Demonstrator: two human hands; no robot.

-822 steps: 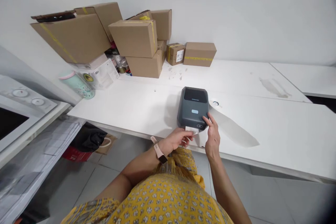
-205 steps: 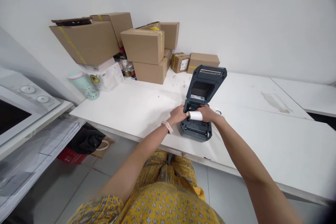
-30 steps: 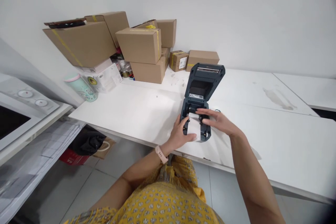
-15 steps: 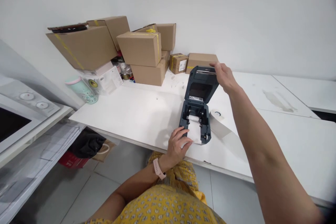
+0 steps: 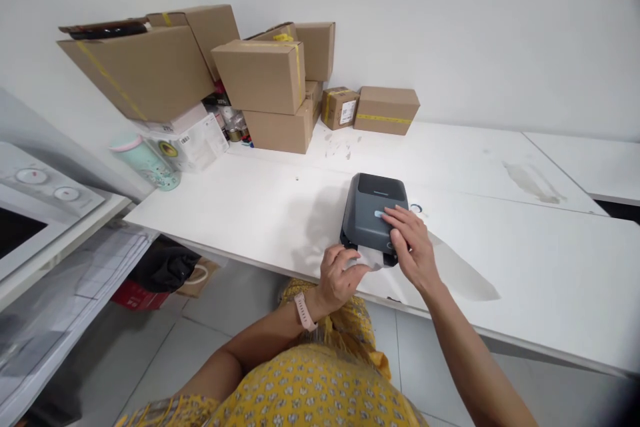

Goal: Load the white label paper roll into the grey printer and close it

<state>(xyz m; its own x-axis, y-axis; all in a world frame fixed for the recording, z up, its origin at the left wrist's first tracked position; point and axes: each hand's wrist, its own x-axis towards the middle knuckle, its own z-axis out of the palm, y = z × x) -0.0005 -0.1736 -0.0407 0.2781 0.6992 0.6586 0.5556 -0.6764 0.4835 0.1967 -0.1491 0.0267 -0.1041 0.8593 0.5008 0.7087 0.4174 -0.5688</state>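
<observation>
A dark grey label printer [image 5: 373, 210] stands near the front edge of the white table, its lid lowered. White label paper [image 5: 373, 257] comes out at the printer's front, under the lid's edge. With thumb and fingertips, my left hand [image 5: 343, 275] pinches this paper at the front left corner. My right hand [image 5: 413, 247] lies on the right front of the lid, fingers stretched out over it and gripping nothing. To the right of the printer lies a loose strip of pale paper [image 5: 465, 270], its curled end partly hidden behind my right hand.
Cardboard boxes [image 5: 260, 77] are stacked at the back left, and two smaller ones, including a brown carton [image 5: 387, 111], stand by the wall. A mint tumbler [image 5: 150, 163] is on the table's left end. A white microwave [image 5: 50, 193] sits further left.
The printer's lid has swung down from upright over the paper. My right hand came down with it, from the lid's raised edge to its top. My left hand stays at the front paper.
</observation>
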